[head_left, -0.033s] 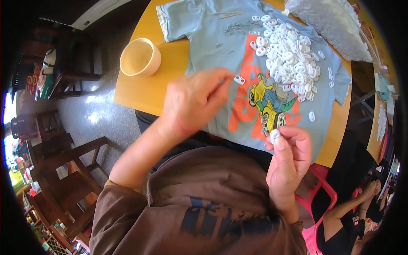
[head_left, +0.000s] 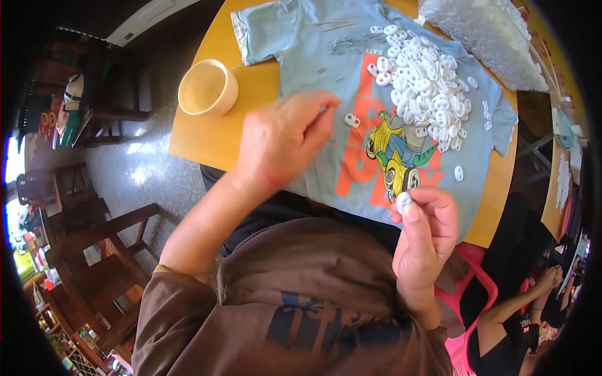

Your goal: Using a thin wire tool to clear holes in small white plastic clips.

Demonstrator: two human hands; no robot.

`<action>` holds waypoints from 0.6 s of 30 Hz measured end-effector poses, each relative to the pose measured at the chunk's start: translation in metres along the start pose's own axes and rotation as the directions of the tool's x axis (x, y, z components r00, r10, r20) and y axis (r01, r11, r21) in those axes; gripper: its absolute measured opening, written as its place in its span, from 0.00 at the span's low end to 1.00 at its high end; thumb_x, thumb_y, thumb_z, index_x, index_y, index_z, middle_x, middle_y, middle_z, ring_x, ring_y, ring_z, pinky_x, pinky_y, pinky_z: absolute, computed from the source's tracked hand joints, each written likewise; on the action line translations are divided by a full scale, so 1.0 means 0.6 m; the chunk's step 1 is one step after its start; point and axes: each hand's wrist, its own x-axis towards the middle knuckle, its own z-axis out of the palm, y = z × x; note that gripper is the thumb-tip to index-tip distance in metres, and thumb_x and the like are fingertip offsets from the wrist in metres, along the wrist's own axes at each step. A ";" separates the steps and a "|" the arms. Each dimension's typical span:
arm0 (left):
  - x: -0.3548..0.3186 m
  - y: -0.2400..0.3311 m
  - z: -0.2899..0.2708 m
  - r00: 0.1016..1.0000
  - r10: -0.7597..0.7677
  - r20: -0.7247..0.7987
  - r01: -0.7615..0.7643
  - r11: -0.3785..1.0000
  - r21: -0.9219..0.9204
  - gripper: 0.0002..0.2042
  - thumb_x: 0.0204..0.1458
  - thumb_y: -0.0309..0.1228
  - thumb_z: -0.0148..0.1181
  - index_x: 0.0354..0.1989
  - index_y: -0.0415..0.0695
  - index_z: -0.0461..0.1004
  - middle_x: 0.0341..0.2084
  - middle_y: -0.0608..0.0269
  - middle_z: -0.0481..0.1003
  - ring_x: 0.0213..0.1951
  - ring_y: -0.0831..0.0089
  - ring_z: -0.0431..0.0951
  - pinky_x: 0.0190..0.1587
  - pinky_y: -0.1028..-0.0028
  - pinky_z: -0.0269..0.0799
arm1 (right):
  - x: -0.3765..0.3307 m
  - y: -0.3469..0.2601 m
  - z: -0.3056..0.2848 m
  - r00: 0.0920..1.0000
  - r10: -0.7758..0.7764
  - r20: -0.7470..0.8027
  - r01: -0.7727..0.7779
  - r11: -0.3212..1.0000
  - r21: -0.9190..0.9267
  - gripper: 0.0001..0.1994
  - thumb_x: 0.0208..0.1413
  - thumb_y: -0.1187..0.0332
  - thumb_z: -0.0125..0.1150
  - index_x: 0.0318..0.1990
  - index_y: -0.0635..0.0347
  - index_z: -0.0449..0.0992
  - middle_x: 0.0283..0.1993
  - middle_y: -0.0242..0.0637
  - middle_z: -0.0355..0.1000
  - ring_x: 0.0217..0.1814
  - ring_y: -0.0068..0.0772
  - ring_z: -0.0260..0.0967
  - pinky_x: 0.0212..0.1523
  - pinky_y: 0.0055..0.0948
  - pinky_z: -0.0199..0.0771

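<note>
My right hand [head_left: 429, 229] pinches a small white oval plastic piece [head_left: 403, 202] between thumb and forefinger, just past the near edge of the shirt. My left hand [head_left: 285, 138] hovers over the shirt with its fingers closed in a pinch; whatever may be between the fingertips is too small to make out. Just right of those fingertips, a single white two-holed piece [head_left: 352, 120] lies on the shirt. A heap of similar white pieces [head_left: 426, 88] covers the shirt's far right part. Small dark grey bits [head_left: 357, 42] lie in a cluster left of the heap.
A pale blue T-shirt [head_left: 301, 75] is spread over the yellow table [head_left: 251, 135]. On the left stands a cream round tub [head_left: 224, 100]. A clear bag of white pieces [head_left: 489, 37] sits at the far right. Another person's arm [head_left: 527, 297] shows at lower right, near a pink chair [head_left: 480, 276].
My left hand has shifted slightly left, a little away from the single white piece. My right hand still holds its piece, almost unmoved.
</note>
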 end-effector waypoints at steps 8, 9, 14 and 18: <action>0.022 -0.026 0.013 0.991 0.093 0.099 -0.116 0.959 0.258 0.04 0.45 0.29 0.54 0.30 0.47 0.72 0.20 0.62 0.70 0.23 0.62 0.72 0.23 0.67 0.68 | 0.009 0.020 -0.016 0.999 0.025 -0.042 -0.025 1.000 -0.008 0.07 0.53 0.78 0.50 0.40 0.65 0.66 0.32 0.30 0.66 0.30 0.14 0.59 0.32 0.14 0.61; 0.023 -0.026 0.012 0.989 0.095 0.113 -0.123 0.953 0.278 0.05 0.44 0.28 0.55 0.30 0.48 0.72 0.21 0.63 0.70 0.22 0.62 0.72 0.23 0.67 0.67 | 0.010 0.022 -0.017 1.000 0.013 -0.028 -0.014 1.000 -0.010 0.07 0.53 0.78 0.51 0.40 0.65 0.66 0.32 0.30 0.66 0.31 0.14 0.59 0.32 0.14 0.61; 0.023 -0.007 -0.002 0.990 0.029 0.134 -0.062 0.966 0.252 0.08 0.44 0.25 0.56 0.34 0.44 0.74 0.25 0.60 0.70 0.24 0.62 0.72 0.27 0.70 0.68 | 0.013 0.024 -0.018 1.000 0.019 -0.013 -0.019 1.000 0.011 0.07 0.54 0.78 0.51 0.41 0.65 0.66 0.33 0.30 0.66 0.31 0.15 0.59 0.32 0.15 0.61; 0.012 -0.019 -0.010 0.998 0.041 0.051 -0.049 0.984 0.171 0.08 0.43 0.24 0.56 0.35 0.43 0.74 0.28 0.61 0.71 0.25 0.63 0.73 0.26 0.71 0.69 | 0.013 0.023 -0.014 1.000 0.022 0.000 -0.022 1.000 -0.005 0.07 0.54 0.78 0.50 0.41 0.65 0.66 0.33 0.31 0.66 0.31 0.15 0.59 0.32 0.15 0.61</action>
